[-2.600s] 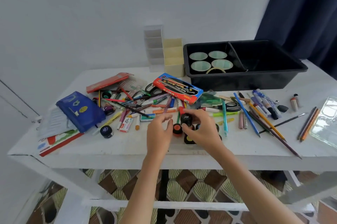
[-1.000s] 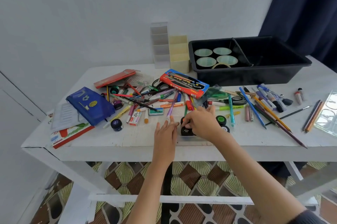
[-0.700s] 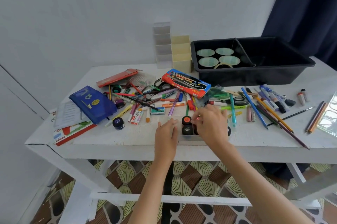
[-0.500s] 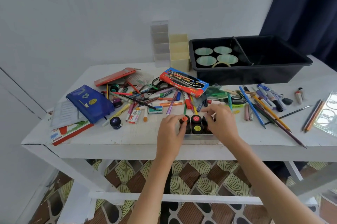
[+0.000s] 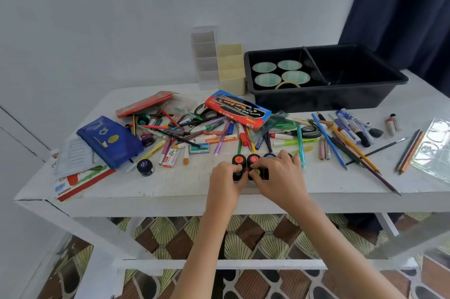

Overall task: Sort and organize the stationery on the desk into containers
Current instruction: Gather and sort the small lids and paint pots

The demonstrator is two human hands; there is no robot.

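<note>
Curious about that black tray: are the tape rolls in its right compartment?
No, the tape rolls all lie in the left compartment of the black tray.

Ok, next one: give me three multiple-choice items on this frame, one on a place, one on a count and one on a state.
1. The pale green round discs lie in the black plastic tray's: A left compartment; B right compartment; C neither compartment.
2. Those discs number: A two; B four; C six.
3. The left hand and right hand: A lie flat; B lift scissors; C curl round the small black paint jars.

Answers: 1 A, they sit left of the divider. 2 B, four show in two rows. 3 C, fingers of both hands wrap jars in the cluster near the front edge of the white desk.
</note>
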